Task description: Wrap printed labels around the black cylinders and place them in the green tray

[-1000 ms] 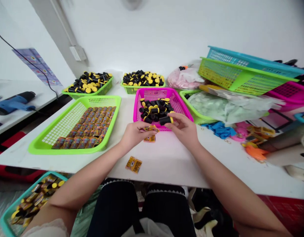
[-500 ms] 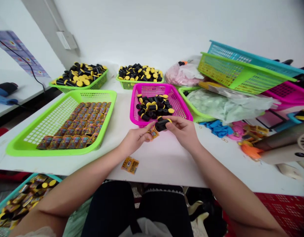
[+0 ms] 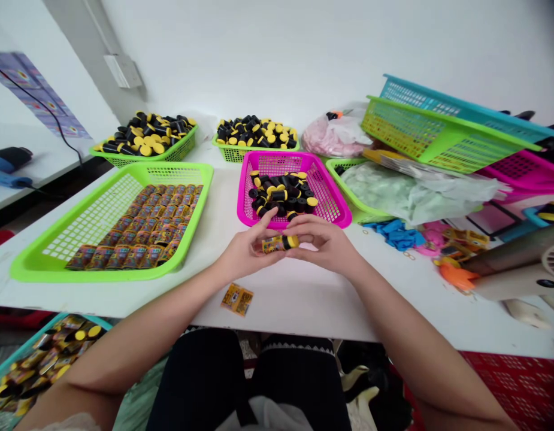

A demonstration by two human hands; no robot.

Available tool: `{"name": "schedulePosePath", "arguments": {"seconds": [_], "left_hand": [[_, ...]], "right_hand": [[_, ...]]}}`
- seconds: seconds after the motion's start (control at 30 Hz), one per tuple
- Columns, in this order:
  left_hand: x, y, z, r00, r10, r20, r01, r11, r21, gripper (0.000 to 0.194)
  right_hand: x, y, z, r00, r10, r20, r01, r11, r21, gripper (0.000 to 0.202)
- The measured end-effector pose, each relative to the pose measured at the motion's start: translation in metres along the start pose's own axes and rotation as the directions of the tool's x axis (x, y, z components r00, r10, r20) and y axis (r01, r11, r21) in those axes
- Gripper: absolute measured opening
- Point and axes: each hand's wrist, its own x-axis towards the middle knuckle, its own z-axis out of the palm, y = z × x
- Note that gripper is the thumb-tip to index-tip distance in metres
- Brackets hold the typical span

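Between my two hands lies a small black cylinder with a yellow end [image 3: 277, 243], a printed orange label sleeve now around its body. My left hand [image 3: 241, 252] holds the sleeved side, its thumb raised. The curled fingers of my right hand [image 3: 324, 242] close on the yellow end. Just beyond the hands is a magenta basket [image 3: 337, 206] with black-and-yellow cylinders [image 3: 288, 191] lying loose in it, none of them visibly sleeved. A flat printed label sleeve [image 3: 237, 299] rests on the white table near my left forearm.
Left stands a green basket [image 3: 27, 263] with rows of sleeved cylinders [image 3: 137, 233]. Two more green baskets of cylinders [image 3: 256, 131] are along the wall. Stacked baskets [image 3: 442, 129], plastic bags [image 3: 402, 182] and a fan-like device [image 3: 523, 272] occupy the right. A teal basket [image 3: 7, 368] sits below, lower left.
The cylinder has turned sideways, and the label sleeve that was beside it in my left hand is now around it. My right hand has shifted slightly left and down.
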Motion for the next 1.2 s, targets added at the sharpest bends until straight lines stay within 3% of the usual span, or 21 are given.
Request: {"name": "schedulePosePath", "arguments": {"seconds": [0.1, 0.23, 0.4, 0.5, 0.53, 0.6, 0.67, 0.73, 0.8, 0.87, 0.97, 1.07, 1.2], "left_hand": [[-0.003, 0.001, -0.001, 0.999, 0.03, 0.011, -0.031, 0.998, 0.057, 0.08], [-0.005, -0.001, -0.001, 0.985, 0.171, -0.006, -0.163, 0.948, 0.274, 0.061], [-0.003, -0.005, 0.003, 0.872, 0.489, -0.016, -0.439, 0.796, 0.417, 0.058], [-0.002, -0.006, 0.003, 0.81, 0.586, 0.016, -0.525, 0.714, 0.463, 0.066], [-0.002, -0.007, 0.003, 0.82, 0.573, -0.002, -0.504, 0.723, 0.472, 0.069], [-0.002, -0.006, 0.004, 0.897, 0.431, -0.098, -0.35, 0.829, 0.437, 0.078], [-0.001, -0.003, 0.005, 0.957, 0.189, -0.219, -0.13, 0.957, 0.259, 0.094], [0.001, 0.003, 0.007, 0.961, -0.01, -0.277, 0.005, 1.0, -0.019, 0.11], [0.003, 0.009, 0.011, 0.954, -0.095, -0.283, 0.016, 0.963, -0.268, 0.118], [0.006, 0.014, 0.014, 0.963, -0.119, -0.243, 0.007, 0.908, -0.42, 0.122], [0.008, 0.017, 0.018, 0.984, -0.125, -0.125, 0.039, 0.842, -0.537, 0.123], [0.007, 0.016, 0.019, 0.99, -0.139, -0.016, 0.105, 0.819, -0.564, 0.118], [0.004, 0.014, 0.017, 0.978, -0.174, 0.115, 0.208, 0.84, -0.501, 0.106]], "right_hand": [[-0.001, -0.004, 0.002, 0.995, 0.066, 0.069, -0.069, 0.996, 0.053, 0.037], [0.0, -0.009, 0.003, 0.988, 0.156, 0.014, -0.157, 0.988, 0.008, 0.032], [0.001, -0.016, 0.007, 0.956, 0.29, -0.038, -0.292, 0.952, -0.094, 0.038], [0.0, -0.019, 0.009, 0.907, 0.41, -0.093, -0.421, 0.882, -0.212, 0.045], [-0.001, -0.019, 0.009, 0.896, 0.428, -0.117, -0.443, 0.858, -0.26, 0.052], [-0.004, -0.019, 0.008, 0.914, 0.353, -0.198, -0.402, 0.846, -0.35, 0.062], [-0.006, -0.017, 0.009, 0.957, 0.108, -0.268, -0.222, 0.867, -0.447, 0.059], [-0.007, -0.014, 0.015, 0.963, -0.184, -0.199, 0.039, 0.819, -0.572, 0.041], [-0.008, -0.009, 0.025, 0.934, -0.356, -0.024, 0.254, 0.71, -0.656, 0.045], [-0.007, -0.003, 0.035, 0.903, -0.423, 0.075, 0.347, 0.614, -0.709, 0.056], [-0.007, 0.002, 0.044, 0.868, -0.489, 0.087, 0.381, 0.543, -0.748, 0.058], [-0.009, 0.001, 0.043, 0.835, -0.545, 0.071, 0.414, 0.538, -0.734, 0.06], [-0.01, -0.005, 0.041, 0.837, -0.537, 0.107, 0.438, 0.538, -0.72, 0.054]]}}
